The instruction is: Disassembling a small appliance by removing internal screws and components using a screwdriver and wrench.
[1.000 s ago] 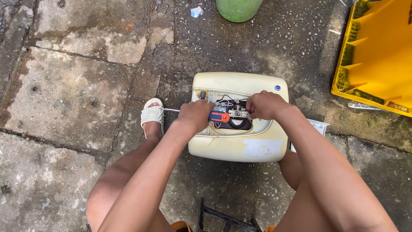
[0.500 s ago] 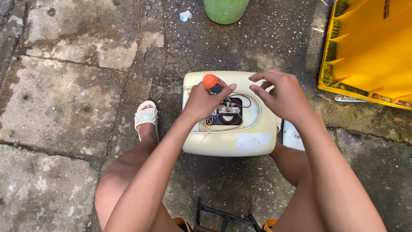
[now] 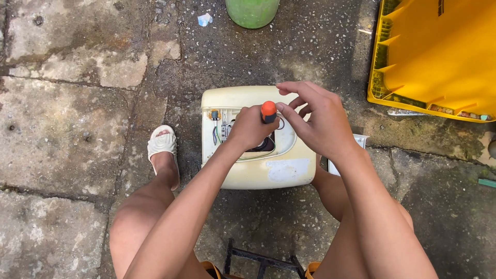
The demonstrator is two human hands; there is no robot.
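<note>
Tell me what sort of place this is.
Probably an outdoor yard or pavement: cracked, stained concrete slabs, a yellow bin on the ground, and a cream appliance being worked on there.

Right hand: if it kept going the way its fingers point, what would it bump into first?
The right hand points left, so it would likely meet the orange-capped tool in the left hand first; depth is hard to judge.

Left hand point(image 3: 251, 125) gripping probably a screwdriver point(image 3: 268, 111)
</note>
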